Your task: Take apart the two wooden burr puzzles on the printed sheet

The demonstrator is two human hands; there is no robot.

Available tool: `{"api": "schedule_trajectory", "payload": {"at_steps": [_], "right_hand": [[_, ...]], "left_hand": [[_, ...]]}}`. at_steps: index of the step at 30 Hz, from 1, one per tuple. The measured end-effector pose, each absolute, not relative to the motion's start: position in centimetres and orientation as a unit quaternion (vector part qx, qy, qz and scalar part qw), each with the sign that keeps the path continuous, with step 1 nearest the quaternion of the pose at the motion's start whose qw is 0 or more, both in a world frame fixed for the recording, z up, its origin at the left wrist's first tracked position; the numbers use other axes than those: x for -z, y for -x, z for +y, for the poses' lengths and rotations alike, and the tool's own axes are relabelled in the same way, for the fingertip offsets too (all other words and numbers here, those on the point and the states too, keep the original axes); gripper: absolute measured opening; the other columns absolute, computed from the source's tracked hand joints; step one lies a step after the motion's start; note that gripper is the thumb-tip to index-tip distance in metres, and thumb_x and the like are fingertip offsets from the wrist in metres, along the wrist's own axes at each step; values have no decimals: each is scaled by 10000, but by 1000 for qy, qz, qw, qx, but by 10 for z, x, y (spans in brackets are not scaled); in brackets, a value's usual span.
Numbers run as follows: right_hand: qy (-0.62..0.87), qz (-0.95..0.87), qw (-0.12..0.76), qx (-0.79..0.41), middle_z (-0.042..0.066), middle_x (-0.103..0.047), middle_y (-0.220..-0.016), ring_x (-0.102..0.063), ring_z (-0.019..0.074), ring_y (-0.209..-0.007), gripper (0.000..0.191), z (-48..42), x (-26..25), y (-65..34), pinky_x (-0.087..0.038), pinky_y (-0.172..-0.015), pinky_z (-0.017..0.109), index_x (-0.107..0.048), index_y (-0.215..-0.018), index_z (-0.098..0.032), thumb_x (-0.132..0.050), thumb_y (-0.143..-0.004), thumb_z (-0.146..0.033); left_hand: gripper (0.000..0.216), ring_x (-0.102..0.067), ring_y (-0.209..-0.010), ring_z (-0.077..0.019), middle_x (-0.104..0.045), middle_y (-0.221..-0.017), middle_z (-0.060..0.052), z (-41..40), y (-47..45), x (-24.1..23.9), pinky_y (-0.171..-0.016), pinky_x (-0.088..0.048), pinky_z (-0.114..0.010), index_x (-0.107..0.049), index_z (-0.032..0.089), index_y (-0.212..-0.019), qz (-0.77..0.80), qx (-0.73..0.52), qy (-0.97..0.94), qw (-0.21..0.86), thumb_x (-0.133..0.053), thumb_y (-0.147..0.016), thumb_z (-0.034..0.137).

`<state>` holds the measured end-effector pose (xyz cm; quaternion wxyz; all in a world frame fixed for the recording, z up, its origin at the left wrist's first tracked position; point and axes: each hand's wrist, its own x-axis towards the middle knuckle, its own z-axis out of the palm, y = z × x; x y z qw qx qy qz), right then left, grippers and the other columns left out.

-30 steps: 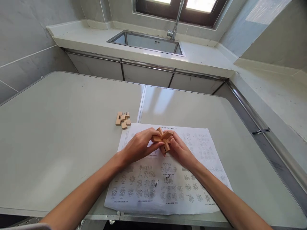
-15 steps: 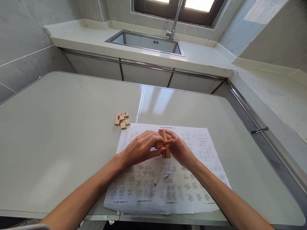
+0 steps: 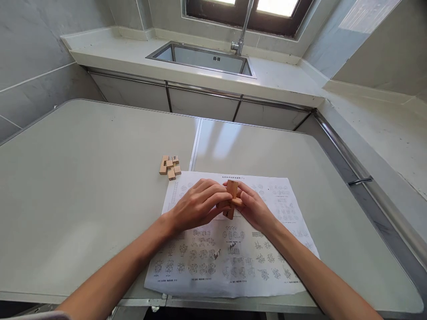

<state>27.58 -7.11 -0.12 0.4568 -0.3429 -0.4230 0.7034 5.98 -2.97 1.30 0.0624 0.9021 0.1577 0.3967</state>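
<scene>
Between both hands, just above the printed sheet, is a cluster of crossed wooden puzzle pieces with dark marks on the ends. My left hand grips it from the left, with fingers curled over the front. From the right, my right hand pinches it between thumb and fingers. The fingers partly cover the joints, so how the pieces interlock cannot be fully seen. Beyond my left hand lies a small heap of loose wooden puzzle pieces, one marked with a 3.
The paper sheet with small printed diagrams lies flat under my hands, on a pale folding table with a centre seam. Behind the table is a counter with a sink and tap.
The held puzzle pieces have been turned: the marked upright piece now leans the other way and shows more of its upper face. Both hands keep their hold. The loose heap is unmoved.
</scene>
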Motion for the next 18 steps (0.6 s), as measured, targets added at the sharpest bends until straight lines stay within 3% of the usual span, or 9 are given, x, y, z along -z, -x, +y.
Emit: {"api": "schedule_trajectory", "payload": {"at_steps": [4,8,12,18], "right_hand": [[364,-420,479,-679,44,-673,-1058,-663,190,-855,296,-72,1,-274,-590,-741,319,-720,-1082,-251,-751,-928,-502],[375,-439,470,-668,33,-657,-990,-660,189,-757,293,-73,0,-274,-604,-672,351,-706,-1079,-246,-702,-961,-515],[407,-481,483,-608,48,-681,-1024,-668,195,-848,303,-73,-1,-275,-594,-745,329,-713,-1092,-229,-691,-975,-508],[433,-507,484,-567,47,-698,-1025,-696,201,-781,310,-73,-4,-274,-599,-725,362,-667,-1105,-250,-723,-952,-514]], "left_hand": [[267,-685,-978,-185,-766,-1069,-46,-32,-61,-14,-881,-555,-343,-559,236,-1260,151,-393,-906,38,-654,-1011,239],[225,-697,-949,-177,-774,-1056,-43,-31,-61,-16,-866,-552,-337,-561,219,-1247,140,-399,-906,15,-626,-1031,230],[238,-700,-1012,-182,-774,-1111,-55,-29,-60,-16,-903,-542,-343,-556,209,-1277,133,-386,-913,3,-594,-1043,188],[217,-689,-1030,-208,-752,-1141,-71,-30,-61,-14,-906,-547,-365,-573,226,-1251,195,-378,-903,57,-595,-1037,204]]}}
